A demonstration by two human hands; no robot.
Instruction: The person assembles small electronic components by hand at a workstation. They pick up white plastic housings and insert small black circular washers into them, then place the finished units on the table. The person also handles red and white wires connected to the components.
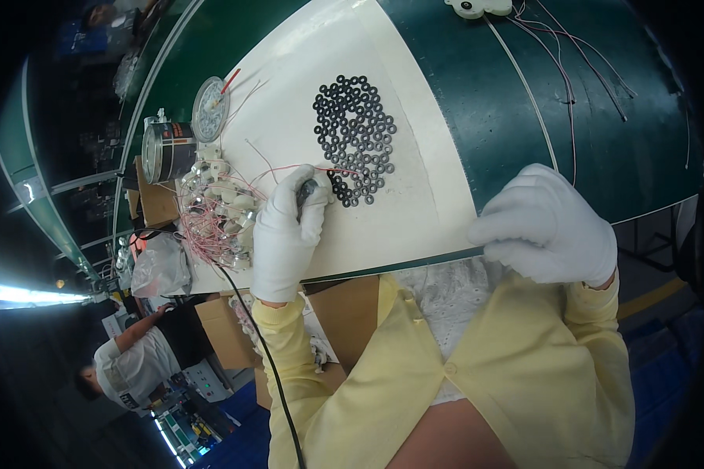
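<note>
My left hand (289, 227), in a white glove, is closed round a small dark grey rounded part (307, 192). A thin pink wire (332, 170) runs from its fingertips over the black rings. Those black rings (355, 129), a flat cluster of many, lie on the white sheet just past that hand. My right hand (551, 227), gloved in white too, hovers by the table's near edge. Its fingers are drawn together toward the left, and whatever they may hold is hidden. Left of my left hand sits a heap of white parts with pink wires (223, 207).
A tin can (168, 148) and a round clear dish (211, 109) stand at the far left, near a clear plastic bag (161, 266). A white part (477, 8) with trailing wires lies on the green table (516, 102). Cardboard boxes (344, 316) are below the edge. Another person (137, 363) stands at left.
</note>
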